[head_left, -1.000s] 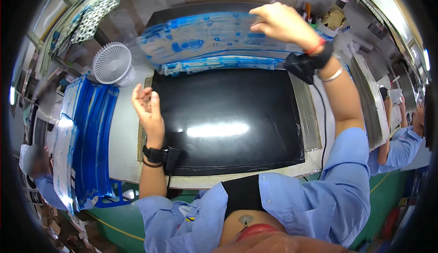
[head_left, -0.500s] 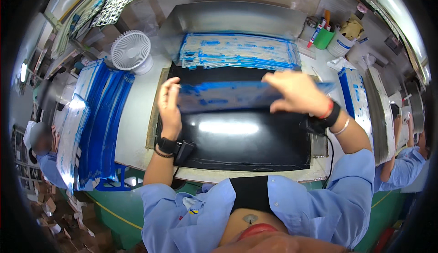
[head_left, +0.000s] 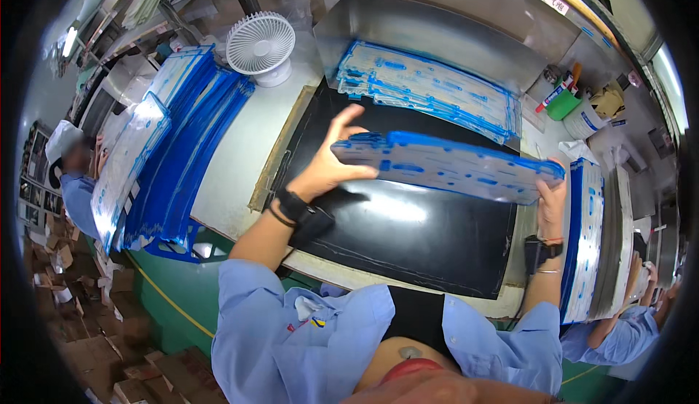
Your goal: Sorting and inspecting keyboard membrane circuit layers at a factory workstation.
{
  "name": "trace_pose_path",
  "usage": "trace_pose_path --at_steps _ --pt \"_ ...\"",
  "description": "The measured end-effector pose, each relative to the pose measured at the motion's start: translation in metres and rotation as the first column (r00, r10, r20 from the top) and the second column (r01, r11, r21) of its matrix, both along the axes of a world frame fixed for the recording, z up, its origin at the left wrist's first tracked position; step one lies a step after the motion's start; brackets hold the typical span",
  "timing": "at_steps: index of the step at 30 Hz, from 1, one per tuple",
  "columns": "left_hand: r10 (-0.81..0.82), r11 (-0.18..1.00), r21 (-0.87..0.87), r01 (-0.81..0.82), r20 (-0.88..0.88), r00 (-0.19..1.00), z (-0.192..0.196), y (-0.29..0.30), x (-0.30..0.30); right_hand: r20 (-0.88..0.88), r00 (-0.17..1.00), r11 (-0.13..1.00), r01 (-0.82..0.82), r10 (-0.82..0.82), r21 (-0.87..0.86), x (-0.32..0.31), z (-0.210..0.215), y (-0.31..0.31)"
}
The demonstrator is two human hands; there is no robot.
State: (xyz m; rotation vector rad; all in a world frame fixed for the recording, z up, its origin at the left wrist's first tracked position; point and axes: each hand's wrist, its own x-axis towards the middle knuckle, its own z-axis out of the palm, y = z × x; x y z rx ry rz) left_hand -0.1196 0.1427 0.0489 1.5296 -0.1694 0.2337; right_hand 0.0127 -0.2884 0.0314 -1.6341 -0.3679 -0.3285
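Observation:
A long, flat panel (head_left: pixel 459 165), pale grey with blue edges and blue patches, is held up above the black mat (head_left: pixel 444 240), its right end a little lower. My right hand (head_left: pixel 551 204) grips that end, thumb on the near face. At the other end, my left hand (head_left: pixel 328 165) has its thumb along the lower edge and its fingers raised beside the upper corner, so the end sits in the fork between them. Behind the held panel lies a stack of similar panels (head_left: pixel 437 87), in front of an upright metal sheet (head_left: pixel 429 33).
A white fan (head_left: pixel 261 44) stands at the back left, near blue-edged panels (head_left: pixel 182 142). More panels (head_left: pixel 585 236) line the right side. A green holder with markers (head_left: pixel 562 104) and a white tub (head_left: pixel 582 121) sit back right. Co-workers are at both sides.
The view has turned, shifting the table in the picture. The panel, blurred before, now shows its patterned face more fully. My right hand has moved from its upper edge to its right end.

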Motion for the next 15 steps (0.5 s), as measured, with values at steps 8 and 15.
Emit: trace_pose_path --at_steps 8,15 --pt "0.172 0.978 -0.126 -0.166 0.037 0.984 -0.023 0.037 0.002 -0.015 0.981 0.935 -0.182 0.195 0.303 -0.002 0.007 -0.004" --pt "0.173 0.973 -0.144 -0.181 -0.068 0.983 -0.031 0.029 0.005 -0.159 0.970 0.967 -0.150 0.185 0.208 0.012 -0.027 -0.012"
